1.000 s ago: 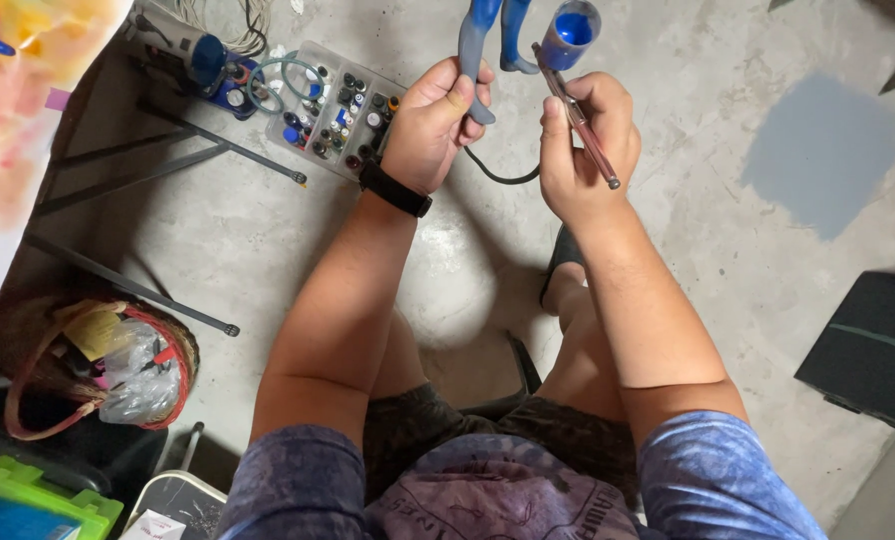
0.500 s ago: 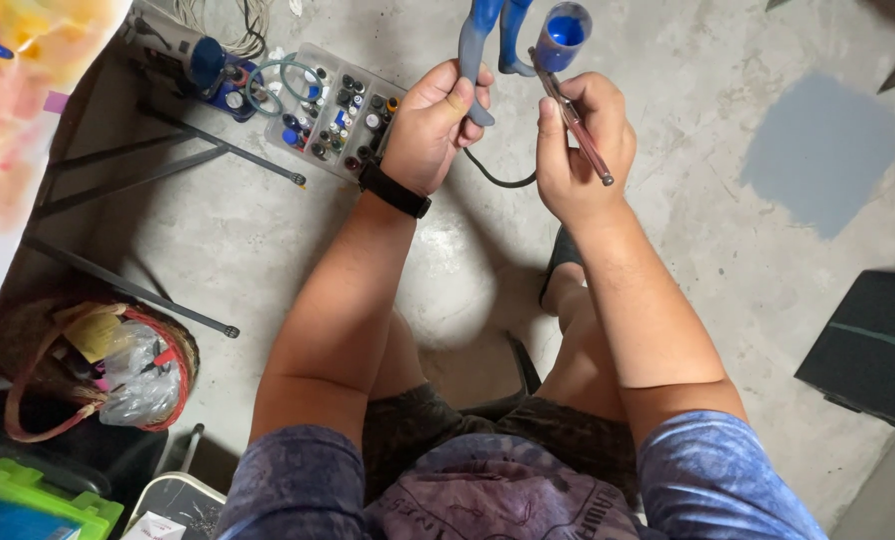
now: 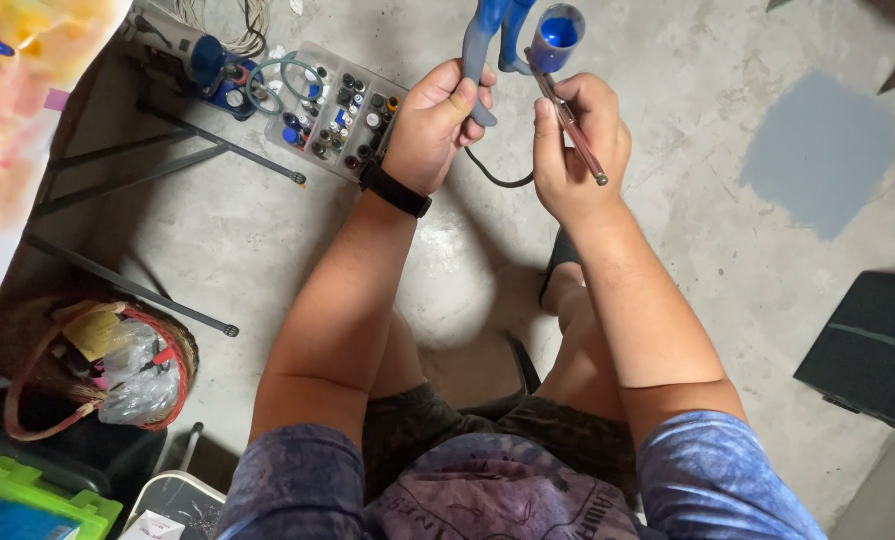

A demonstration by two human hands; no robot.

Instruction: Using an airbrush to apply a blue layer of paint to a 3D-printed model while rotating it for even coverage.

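1. Above the grey concrete floor (image 3: 668,300), a blue-stained airbrush with a round cup of blue paint (image 3: 553,30) is held up in front of the seated person, between both hands.
2. The blue handle-like part (image 3: 483,60) below the cup is gripped by the left hand (image 3: 438,120), fingers curled tight around it and thumb pressed on its side; a black watch band (image 3: 396,190) is worn on that wrist.
3. A thin pinkish rod, probably a brush or needle (image 3: 573,125), is pinched by the right hand (image 3: 573,150), fingers closed narrowly on its shaft, its upper end reaching to the cup's rim.
4. A dark hose (image 3: 498,180) is seen looping between the wrists.
5. A clear plastic case of small paint bottles (image 3: 343,110) lies on the floor just left of the left hand, beside black easel legs (image 3: 168,150).
6. The step in hand is judged to be working the rod inside the cup, stirring or cleaning; a steady left grip and small, controlled right-hand movements are called for, so that paint is not spilled.
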